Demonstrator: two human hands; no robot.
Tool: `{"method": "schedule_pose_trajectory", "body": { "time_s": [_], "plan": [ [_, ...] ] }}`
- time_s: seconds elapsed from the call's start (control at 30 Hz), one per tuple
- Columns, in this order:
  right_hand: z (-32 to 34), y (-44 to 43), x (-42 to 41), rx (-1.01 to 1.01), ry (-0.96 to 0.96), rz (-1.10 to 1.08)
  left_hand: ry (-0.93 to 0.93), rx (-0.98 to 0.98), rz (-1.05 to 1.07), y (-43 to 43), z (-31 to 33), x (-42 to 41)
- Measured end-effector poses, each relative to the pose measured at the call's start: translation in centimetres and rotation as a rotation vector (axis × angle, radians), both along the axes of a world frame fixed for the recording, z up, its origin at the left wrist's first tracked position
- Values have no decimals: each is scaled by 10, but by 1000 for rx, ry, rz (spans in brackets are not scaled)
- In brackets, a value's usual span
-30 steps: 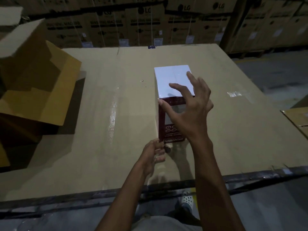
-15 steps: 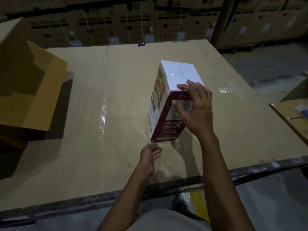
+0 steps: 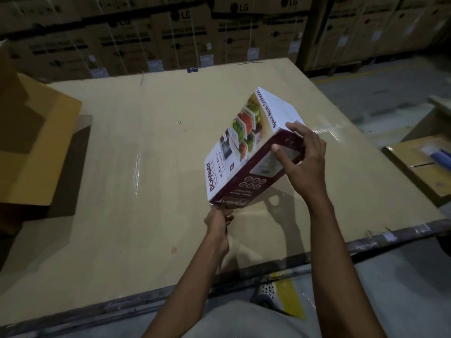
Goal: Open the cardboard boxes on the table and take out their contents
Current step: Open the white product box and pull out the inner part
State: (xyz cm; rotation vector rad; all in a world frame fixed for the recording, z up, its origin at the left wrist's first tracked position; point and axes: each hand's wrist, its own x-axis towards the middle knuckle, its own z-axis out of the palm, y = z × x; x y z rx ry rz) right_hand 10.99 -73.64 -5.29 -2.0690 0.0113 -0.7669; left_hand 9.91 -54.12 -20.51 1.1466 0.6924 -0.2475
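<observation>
The printed box [image 3: 244, 152] is up off the middle of the bench [image 3: 146, 167] and tilted hard, its white end face turned up and far, its maroon side facing the person. Lettering reads "BOMBAY" along the near edge and "Space Saver Container" along the top edge, with pictures of stacked food containers on the left face. 2 hands are on it. The right hand [image 3: 305, 162] grips the upper right corner, fingers curled over the edge onto the white face and thumb pressed on the maroon side. The left hand [image 3: 218, 222] sits low, fingers curled around the box's nearest bottom corner, holding it from underneath. I cannot tell whether that corner touches the bench. The box's shadow falls on the bench just right of the left hand.

At the left edge of the bench, an open brown carton [image 3: 36, 142] stands with its flaps spread. Off to the right, well apart from the bench, lies a flat cardboard package [image 3: 419, 167]. Along the far side runs a wall of stacked LG cartons [image 3: 185, 37]. Near the bench edge, a perforated shoe [image 3: 267, 293] rests beside a yellow floor stripe [image 3: 290, 296].
</observation>
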Motion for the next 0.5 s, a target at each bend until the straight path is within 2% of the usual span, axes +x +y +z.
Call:
{"method": "schedule_pose_trajectory", "body": {
  "time_s": [0.2,0.37,0.5],
  "plan": [
    [-8,-19,-9,146,55,-48,-84,-27,-50,-14,4,-1],
    [-31,-45,-9,416,73,-162,-151,-62,-49,-20,21,-1],
    [-54,-50,-15,613,127,-232,-177,2,-46,-25,31,3]
  ]
}}
